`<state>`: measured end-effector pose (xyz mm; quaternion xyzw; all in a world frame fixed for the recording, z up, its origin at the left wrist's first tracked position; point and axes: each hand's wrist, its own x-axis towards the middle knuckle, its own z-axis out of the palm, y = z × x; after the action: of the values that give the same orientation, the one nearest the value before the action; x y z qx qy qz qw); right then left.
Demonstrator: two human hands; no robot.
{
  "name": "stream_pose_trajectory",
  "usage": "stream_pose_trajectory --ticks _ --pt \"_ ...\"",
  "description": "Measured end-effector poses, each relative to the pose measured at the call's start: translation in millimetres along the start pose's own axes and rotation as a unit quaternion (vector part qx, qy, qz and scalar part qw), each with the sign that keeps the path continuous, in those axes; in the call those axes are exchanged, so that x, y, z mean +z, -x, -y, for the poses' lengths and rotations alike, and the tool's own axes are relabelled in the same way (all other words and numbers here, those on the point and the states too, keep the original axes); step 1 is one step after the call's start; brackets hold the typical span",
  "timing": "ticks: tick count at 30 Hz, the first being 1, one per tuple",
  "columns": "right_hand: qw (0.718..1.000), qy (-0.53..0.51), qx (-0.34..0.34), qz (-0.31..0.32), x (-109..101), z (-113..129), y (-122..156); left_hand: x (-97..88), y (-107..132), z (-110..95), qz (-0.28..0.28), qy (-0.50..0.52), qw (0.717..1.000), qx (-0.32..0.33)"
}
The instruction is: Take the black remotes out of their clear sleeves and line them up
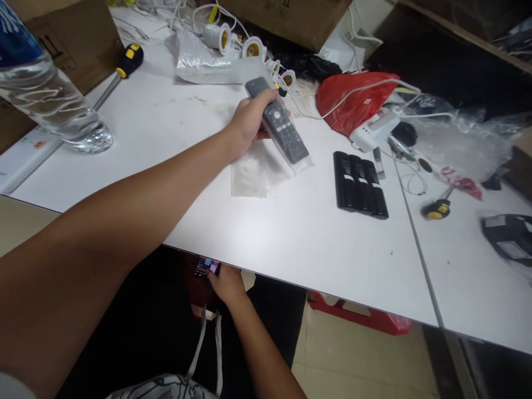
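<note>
My left hand (251, 119) is closed around a dark grey remote control (282, 124) in a clear plastic sleeve, held just above the table. Beneath it on the white tabletop lies a flat clear plastic bag (251, 174). Below the table's front edge, my right hand (229, 284) grips a smartphone (206, 267) with its screen lit; the table edge hides part of both. To the right of the remote, three black oblong devices (361, 185) with small white labels lie side by side.
A water bottle (50, 100) and a screwdriver (128, 60) are at the left. Along the back are white lamp sockets (218, 37), a red plastic bag (347, 102) and a white power strip (372, 130). Another screwdriver (436, 209) lies right. A red stool (361, 316) stands below.
</note>
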<state>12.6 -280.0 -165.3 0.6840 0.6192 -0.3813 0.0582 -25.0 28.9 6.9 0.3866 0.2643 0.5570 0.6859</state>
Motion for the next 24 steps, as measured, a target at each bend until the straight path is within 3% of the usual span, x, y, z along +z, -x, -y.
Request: stream_pose_trajectory --ticks 4,16,21,24 --pt "1.0 -0.004 0.006 0.027 12.3 -13.6 -29.8 -2.6 -4.7 4.2 -0.009 -0.006 1.0 0.009" --pt "1.0 -0.002 0.002 0.0 22.2 1.7 -38.4 -3.8 -6.1 5.5 -0.037 0.007 0.999 -0.03" --pt "0.998 -0.045 -0.03 -0.035 18.6 -8.5 -42.8 -3.5 -4.8 3.3 -0.034 -0.005 0.999 -0.017" --pt "0.998 -0.043 -0.027 -0.023 17.8 -18.8 -43.4 -3.5 -4.4 2.7 -0.038 -0.004 0.999 -0.014"
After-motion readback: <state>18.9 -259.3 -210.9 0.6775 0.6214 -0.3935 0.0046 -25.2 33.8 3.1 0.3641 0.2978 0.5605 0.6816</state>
